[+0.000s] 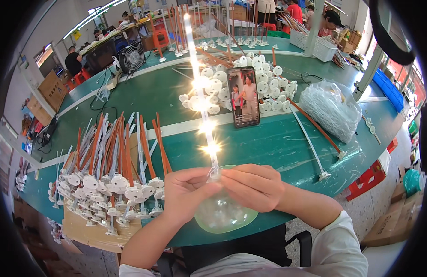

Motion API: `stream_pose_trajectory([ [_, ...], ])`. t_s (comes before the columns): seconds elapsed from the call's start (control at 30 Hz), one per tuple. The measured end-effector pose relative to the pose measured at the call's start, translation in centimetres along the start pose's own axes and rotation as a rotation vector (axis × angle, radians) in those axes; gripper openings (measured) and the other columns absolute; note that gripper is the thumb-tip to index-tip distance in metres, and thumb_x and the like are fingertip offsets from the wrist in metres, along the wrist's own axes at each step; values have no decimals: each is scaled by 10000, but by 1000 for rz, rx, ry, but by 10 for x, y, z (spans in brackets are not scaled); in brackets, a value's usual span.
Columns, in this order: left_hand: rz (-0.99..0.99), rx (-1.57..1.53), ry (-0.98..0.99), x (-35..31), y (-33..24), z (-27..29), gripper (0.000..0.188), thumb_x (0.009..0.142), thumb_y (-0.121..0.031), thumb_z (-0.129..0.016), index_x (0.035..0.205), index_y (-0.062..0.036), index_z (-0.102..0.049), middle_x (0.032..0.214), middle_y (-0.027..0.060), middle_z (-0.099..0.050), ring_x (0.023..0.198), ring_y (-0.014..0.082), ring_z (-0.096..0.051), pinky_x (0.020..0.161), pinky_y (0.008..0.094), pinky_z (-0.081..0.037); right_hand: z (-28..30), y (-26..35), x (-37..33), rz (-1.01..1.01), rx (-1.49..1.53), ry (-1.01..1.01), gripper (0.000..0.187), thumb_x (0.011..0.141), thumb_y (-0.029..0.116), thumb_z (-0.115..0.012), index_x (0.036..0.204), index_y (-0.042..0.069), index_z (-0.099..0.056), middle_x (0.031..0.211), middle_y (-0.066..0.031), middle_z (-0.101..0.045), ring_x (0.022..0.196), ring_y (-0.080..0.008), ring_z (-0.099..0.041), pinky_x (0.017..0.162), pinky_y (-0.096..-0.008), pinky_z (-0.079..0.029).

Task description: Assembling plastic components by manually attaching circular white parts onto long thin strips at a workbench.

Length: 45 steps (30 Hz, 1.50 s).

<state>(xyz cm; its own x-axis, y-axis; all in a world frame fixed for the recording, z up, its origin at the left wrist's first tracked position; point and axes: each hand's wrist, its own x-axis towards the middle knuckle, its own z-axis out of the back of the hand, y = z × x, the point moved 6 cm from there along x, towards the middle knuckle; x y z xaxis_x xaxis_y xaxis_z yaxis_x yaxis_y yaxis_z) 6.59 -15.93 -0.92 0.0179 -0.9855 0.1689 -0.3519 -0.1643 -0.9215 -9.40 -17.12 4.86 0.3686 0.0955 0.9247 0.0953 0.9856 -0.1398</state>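
Note:
Above the table's near edge, both my hands are closed at the lower end of a lit LED strip (208, 127), which rises upright with glaring lamps along it. My left hand (188, 187) pinches the end from the left. From the right, my right hand (255, 184) has thumb and fingertips pressed together there. A small clear, whitish piece (215, 173) shows between the fingertips; its details are hard to make out. Under the hands sits a translucent pale green bowl (227, 224) with small, indistinct contents, partly hidden by my fingers.
On cardboard (93, 229) at left lie several strips with white round ends (119, 181). A phone (244, 97) leans against a heap of white discs (268, 85). To the right are a plastic bag (331, 108) and two loose strips (310, 143). People work farther back.

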Motion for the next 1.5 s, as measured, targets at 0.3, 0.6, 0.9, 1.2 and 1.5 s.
stream_pose_trajectory([
  [0.3,-78,-10,72,-4,-1,-2,350,779,8,-764,1103,51,-642,1032,191,-695,928,224,-692,864,351,-556,7,4,-2,18,-24,-12,223,651,-51,-712,872,-22,-702,921,-130,-691,748,-220,-696,592,-271,-568],
  [0.6,39,39,111,3,3,-4,285,971,-127,-555,1195,48,-580,1110,180,-659,970,253,-675,871,387,-558,-2,-15,-3,-303,140,-20,229,676,-38,-744,891,-39,-667,840,-150,-689,700,-274,-689,581,-306,-562],
  [0.9,-33,91,18,5,-4,2,301,949,-105,-584,1196,65,-570,1110,196,-667,963,243,-669,802,330,-526,-21,-12,-8,-363,193,361,135,707,55,-738,758,43,-613,670,-67,-583,539,-226,-564,488,-339,-462],
  [1.2,-79,63,-34,10,-10,7,475,851,-37,-684,1286,36,-510,1148,198,-652,926,226,-660,793,317,-516,-46,2,-36,-311,348,850,245,769,225,-710,955,78,-650,926,-80,-610,888,-248,-598,685,-375,-542],
  [1.5,-26,22,-73,8,-7,8,621,720,81,-735,1293,10,-505,1207,225,-618,1138,266,-609,956,379,-508,-46,-5,-41,-411,537,802,117,787,128,-678,879,67,-640,844,-106,-611,805,-298,-616,703,-420,-515],
])
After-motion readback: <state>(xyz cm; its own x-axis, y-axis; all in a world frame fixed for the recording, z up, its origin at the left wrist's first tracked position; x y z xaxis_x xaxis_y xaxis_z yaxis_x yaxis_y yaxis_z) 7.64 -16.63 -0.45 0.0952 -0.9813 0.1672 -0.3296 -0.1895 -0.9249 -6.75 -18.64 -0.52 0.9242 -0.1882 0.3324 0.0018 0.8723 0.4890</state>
